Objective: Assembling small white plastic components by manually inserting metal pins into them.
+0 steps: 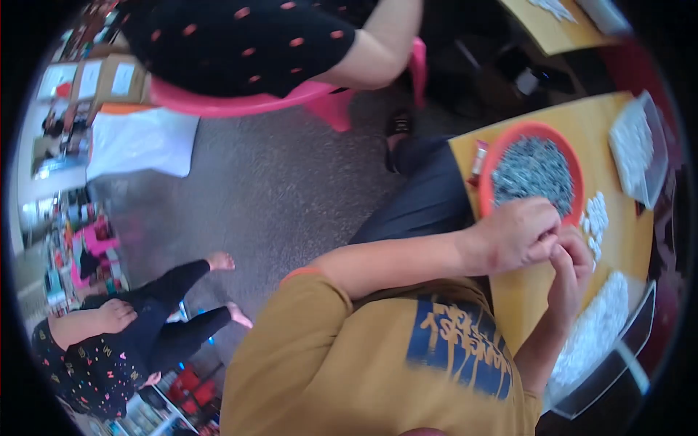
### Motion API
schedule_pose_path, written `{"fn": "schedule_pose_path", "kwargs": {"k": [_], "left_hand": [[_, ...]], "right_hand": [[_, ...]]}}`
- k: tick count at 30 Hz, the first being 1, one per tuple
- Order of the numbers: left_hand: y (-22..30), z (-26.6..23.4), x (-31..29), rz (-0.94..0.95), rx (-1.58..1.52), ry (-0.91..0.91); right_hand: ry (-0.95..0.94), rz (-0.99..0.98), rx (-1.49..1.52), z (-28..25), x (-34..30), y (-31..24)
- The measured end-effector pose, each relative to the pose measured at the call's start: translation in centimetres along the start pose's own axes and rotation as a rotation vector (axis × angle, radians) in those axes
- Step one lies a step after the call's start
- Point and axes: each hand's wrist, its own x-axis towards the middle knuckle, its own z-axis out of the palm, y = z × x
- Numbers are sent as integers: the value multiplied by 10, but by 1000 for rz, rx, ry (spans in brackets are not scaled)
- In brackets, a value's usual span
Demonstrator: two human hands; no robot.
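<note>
My left hand (pixel 518 231) and my right hand (pixel 572 263) meet at the near edge of an orange-red bowl (pixel 532 129). Both have their fingers pinched together, fingertips touching or nearly so. Whatever lies between them is too small or hidden to make out. Inside the bowl is a heap of thin grey metal pieces (pixel 534 171) that look like nails or screws. Small white pieces (pixel 595 218) lie loose on the yellow table, just right of the bowl and close to my right hand.
A clear tub of white pieces (pixel 634 145) stands at the far right of the yellow table (pixel 520 305); another clear container (pixel 600 327) sits nearer. A red packet (pixel 478 161) lies left of the bowl. One person sits on a pink chair (pixel 218 107) ahead; another person (pixel 109 341) is at left.
</note>
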Motion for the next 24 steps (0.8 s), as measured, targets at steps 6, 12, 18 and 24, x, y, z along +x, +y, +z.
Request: {"fn": "schedule_pose_path", "kwargs": {"k": [6, 12, 18, 24], "left_hand": [[9, -17, -3, -463, -559, -17], [-3, -12, -3, -300, -374, 148], [-5, -8, 2, -92, -206, 153], [-6, -14, 9, -217, -231, 3]], "right_hand": [[-103, -13, 112, 7, 13, 10], [43, 86, 204, 12, 13, 16], [-74, 255, 542, 3, 9, 9], [79, 371, 463, 13, 11, -2]]}}
